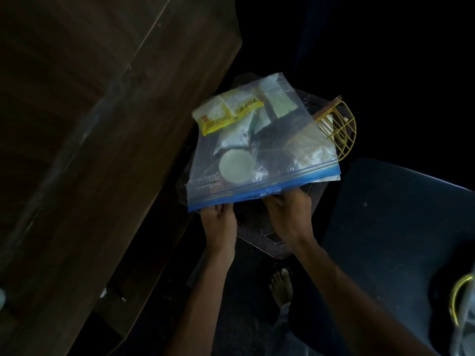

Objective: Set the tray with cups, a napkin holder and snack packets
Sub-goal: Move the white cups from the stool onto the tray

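A clear zip bag (pixel 280 160) with a blue seal strip lies over a dark tray (pixel 267 237). Inside the bag I see a yellow snack packet (pixel 226 116), pale packets (pixel 279 102) and a round white cup (pixel 236 167) seen end-on. My left hand (pixel 219 219) grips the bag's blue seal edge near its left corner. My right hand (pixel 289 214) grips the same edge further right. A yellow wire napkin holder (pixel 341 129) pokes out from under the bag at the right.
A dark wooden cabinet or door (pixel 102 150) fills the left side, close to the tray. A dark blue chair seat (pixel 395 232) stands at the right. My bare foot (pixel 281 289) is on the dark floor below. A yellow ring-shaped item (pixel 460 301) shows at the right edge.
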The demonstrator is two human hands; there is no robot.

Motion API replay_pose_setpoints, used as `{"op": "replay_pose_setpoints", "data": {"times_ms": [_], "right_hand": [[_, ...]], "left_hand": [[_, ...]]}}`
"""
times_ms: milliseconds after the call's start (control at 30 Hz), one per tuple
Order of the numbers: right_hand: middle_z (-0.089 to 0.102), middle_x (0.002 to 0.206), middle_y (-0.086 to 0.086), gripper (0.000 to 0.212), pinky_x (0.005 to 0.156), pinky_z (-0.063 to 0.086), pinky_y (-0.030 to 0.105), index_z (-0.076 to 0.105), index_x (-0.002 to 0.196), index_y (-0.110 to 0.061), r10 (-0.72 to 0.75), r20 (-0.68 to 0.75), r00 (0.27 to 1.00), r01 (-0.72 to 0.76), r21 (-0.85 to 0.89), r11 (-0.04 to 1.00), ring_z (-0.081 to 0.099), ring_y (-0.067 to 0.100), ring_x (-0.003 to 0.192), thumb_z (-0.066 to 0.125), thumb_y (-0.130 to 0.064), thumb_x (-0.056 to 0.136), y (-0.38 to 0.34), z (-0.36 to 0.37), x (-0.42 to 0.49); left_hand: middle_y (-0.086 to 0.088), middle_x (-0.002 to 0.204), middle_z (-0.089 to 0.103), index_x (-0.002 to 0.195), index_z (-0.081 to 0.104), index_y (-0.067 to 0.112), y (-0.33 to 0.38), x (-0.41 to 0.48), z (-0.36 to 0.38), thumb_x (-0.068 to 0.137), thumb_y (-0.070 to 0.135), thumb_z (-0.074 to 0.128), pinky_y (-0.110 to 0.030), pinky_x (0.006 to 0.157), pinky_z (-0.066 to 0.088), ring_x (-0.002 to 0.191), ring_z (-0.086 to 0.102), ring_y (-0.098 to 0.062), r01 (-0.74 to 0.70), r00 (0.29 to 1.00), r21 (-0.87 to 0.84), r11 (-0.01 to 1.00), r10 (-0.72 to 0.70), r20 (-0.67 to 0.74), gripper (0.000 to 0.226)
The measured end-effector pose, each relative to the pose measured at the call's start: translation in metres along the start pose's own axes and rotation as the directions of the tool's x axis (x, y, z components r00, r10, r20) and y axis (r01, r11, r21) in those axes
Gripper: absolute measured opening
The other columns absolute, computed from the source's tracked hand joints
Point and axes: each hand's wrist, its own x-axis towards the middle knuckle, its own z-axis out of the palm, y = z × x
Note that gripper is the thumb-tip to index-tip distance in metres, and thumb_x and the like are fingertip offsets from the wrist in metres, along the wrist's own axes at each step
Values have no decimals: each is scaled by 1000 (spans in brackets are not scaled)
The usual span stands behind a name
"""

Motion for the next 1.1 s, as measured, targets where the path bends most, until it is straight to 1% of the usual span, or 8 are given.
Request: {"op": "replay_pose_setpoints", "data": {"times_ms": [100, 333, 467, 600, 667, 733, 933, 1100], "right_hand": [[63, 76, -5, 4, 58, 35, -5, 71, 81, 3, -24, 4, 1000, 24, 0, 1000, 56, -7, 81, 69, 3, 85, 1, 2, 5], [62, 72, -4, 7, 54, 35, -4, 70, 81, 5, 38, -35, 999, -36, 54, 998, 55, -4, 61, 66, 4, 86, 4, 12, 8], [46, 53, -22, 27, 47, 33, -1, 57, 64, -12, 62, -24, 998, -61, 34, 998, 49, -23, 50, 66, 1, 86, 10, 9, 2], [52, 56, -24, 17, 52, 36, -2, 66, 74, -17, 31, -13, 999, -30, 71, 997, 55, -20, 55, 71, -9, 88, 13, 3, -7], [62, 70, -27, 4, 61, 42, -2, 72, 88, -15, 0, -1, 1000, 0, 138, 990, 61, -20, 70, 71, -12, 89, 14, -1, -13], [66, 75, -30, 8, 67, 44, -1, 70, 94, -22, -20, -12, 1000, 22, 193, 981, 64, -18, 79, 71, -15, 90, 15, -6, -19], [71, 92, -30, 15, 73, 49, 5, 70, 101, -29, -8, -13, 1000, 11, 252, 968, 69, -9, 87, 70, -18, 91, 24, -17, -38], [74, 93, -23, 14, 70, 51, 8, 73, 102, -27, 36, -19, 999, -30, 269, 963, 70, -5, 84, 70, -19, 90, 35, -30, -58]], "left_hand": [[41, 108, 69, 98, 67, 69, 6, -2, 3, 95, 0, 65, -13, 94, 52, 111, 63, 14, 10, 1000, 24, 1000, -10, 11, 68], [48, 108, 64, 98, 62, 75, 11, -6, 7, 94, -1, 64, -3, 89, 47, 108, 59, 21, -60, 998, 34, 998, 59, 17, 76], [29, 119, 69, 110, 67, 54, 1, -13, 4, 95, 7, 68, -17, 100, 51, 119, 61, 8, -48, 999, 26, 999, 48, 13, 49], [7, 127, 71, 126, 67, 30, -8, -24, -1, 97, 8, 64, -25, 103, 53, 121, 64, -4, -41, 999, 46, 998, 40, 35, 36], [6, 133, 68, 135, 62, 26, -11, -32, -1, 99, 11, 61, -23, 103, 52, 124, 62, -5, -45, 998, 61, 997, 42, 56, 39], [5, 131, 69, 139, 59, 22, -14, -40, -1, 100, 11, 59, -19, 99, 53, 124, 63, -6, -33, 999, 59, 998, 30, 44, 40], [15, 127, 68, 140, 57, 25, -17, -65, 3, 101, 7, 58, -19, 99, 53, 123, 63, -1, -1, 999, 39, 999, 0, 32, 42], [16, 130, 68, 139, 59, 26, -19, -88, 5, 101, 4, 57, -17, 96, 52, 124, 62, 1, -25, 999, 57, 998, 22, 48, 44]]}}
